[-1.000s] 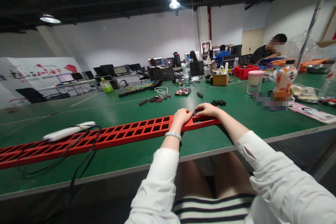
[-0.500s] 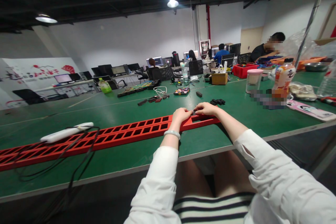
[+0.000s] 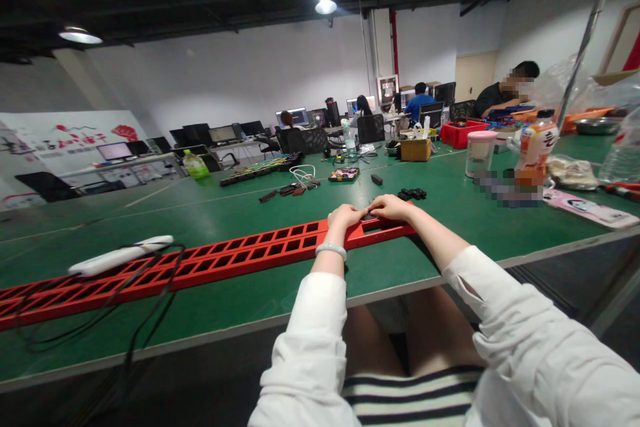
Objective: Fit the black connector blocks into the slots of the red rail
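A long red slotted frame (image 3: pixel 250 255) lies along the green table, with two rows of openings and a longer slot at its right end. Over that end my two hands meet. My left hand (image 3: pixel 345 215) is closed, its fingertips pinched at a small dark part (image 3: pixel 369 213) mostly covered by the fingers. From the right, my right hand (image 3: pixel 391 207) pinches at the same spot with bent fingers. What kind of part it is cannot be made out. Several small black pieces (image 3: pixel 413 194) lie just beyond my right hand, and one dark block (image 3: pixel 377 179) rests farther back.
A white device with black cables (image 3: pixel 123 255) lies across the frame's left part. Dark strips and a white cable (image 3: pixel 303 177) lie beyond my hands. To the right stand a pink-lidded jar (image 3: pixel 480 155) and a drink bottle (image 3: pixel 536 143). A person (image 3: pixel 507 90) sits at the far right.
The view has shifted slightly. My hands stay together at the frame's right end, with only slight finger movement; the dark part between them shows a little differently.
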`<state>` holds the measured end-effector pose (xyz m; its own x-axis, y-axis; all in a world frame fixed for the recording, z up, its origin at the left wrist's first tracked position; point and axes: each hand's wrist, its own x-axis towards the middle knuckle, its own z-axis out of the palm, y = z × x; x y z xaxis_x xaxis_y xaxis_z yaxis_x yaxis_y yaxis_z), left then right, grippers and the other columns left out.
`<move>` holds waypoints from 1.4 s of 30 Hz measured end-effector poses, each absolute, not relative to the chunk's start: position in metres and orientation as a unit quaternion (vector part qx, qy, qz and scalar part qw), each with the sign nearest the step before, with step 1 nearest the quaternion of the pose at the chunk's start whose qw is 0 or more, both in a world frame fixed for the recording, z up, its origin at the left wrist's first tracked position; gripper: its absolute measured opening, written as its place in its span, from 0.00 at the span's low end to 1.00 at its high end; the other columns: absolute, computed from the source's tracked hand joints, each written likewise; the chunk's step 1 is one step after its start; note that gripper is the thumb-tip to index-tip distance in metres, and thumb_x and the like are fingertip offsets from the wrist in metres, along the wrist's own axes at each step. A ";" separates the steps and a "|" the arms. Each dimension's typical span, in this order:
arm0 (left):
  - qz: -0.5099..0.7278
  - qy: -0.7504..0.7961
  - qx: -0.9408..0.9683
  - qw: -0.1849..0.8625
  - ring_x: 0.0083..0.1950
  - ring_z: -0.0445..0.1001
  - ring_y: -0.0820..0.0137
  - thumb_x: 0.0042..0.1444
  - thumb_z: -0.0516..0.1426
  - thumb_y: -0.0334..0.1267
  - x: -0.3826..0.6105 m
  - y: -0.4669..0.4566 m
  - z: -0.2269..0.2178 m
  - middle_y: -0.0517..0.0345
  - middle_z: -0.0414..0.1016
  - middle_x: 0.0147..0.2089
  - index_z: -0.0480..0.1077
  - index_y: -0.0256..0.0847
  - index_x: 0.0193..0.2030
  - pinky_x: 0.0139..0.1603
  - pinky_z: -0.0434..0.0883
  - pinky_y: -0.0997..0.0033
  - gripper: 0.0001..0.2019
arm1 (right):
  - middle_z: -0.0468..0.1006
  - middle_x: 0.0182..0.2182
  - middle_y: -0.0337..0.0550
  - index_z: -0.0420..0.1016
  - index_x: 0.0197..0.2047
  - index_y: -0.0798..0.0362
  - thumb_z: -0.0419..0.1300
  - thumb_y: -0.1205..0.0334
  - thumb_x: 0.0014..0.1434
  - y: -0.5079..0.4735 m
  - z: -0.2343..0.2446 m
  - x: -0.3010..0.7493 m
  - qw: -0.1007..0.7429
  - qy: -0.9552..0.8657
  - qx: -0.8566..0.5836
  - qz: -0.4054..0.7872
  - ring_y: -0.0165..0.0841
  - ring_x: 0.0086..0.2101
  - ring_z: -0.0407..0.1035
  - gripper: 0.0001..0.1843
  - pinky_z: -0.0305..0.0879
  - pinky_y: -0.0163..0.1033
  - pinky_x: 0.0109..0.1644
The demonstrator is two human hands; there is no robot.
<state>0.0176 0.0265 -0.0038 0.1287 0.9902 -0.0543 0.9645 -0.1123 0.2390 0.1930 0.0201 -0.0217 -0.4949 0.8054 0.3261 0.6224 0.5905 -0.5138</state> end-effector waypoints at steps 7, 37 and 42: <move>0.056 0.660 0.743 0.097 0.46 0.69 0.66 0.59 0.52 0.43 0.016 0.027 -0.006 0.52 0.68 0.49 0.66 0.39 0.48 0.46 0.68 0.60 0.14 | 0.78 0.37 0.42 0.77 0.40 0.54 0.55 0.65 0.53 0.019 -0.023 0.191 0.275 -0.851 -0.422 0.146 0.34 0.37 0.70 0.13 0.62 0.32 0.40; 0.077 0.657 0.747 0.066 0.46 0.69 0.66 0.59 0.52 0.43 0.017 0.023 -0.010 0.52 0.68 0.48 0.66 0.38 0.48 0.47 0.68 0.58 0.14 | 0.75 0.45 0.48 0.75 0.45 0.54 0.48 0.71 0.53 0.029 -0.019 0.200 0.289 -0.790 -0.541 0.027 0.37 0.48 0.65 0.20 0.58 0.38 0.53; 0.078 0.659 0.745 0.066 0.47 0.69 0.66 0.59 0.52 0.43 0.018 0.022 -0.010 0.52 0.68 0.48 0.66 0.38 0.47 0.47 0.67 0.59 0.14 | 0.72 0.49 0.40 0.76 0.42 0.46 0.48 0.66 0.55 0.026 -0.019 0.197 0.233 -0.820 -0.522 0.014 0.40 0.57 0.54 0.17 0.48 0.53 0.57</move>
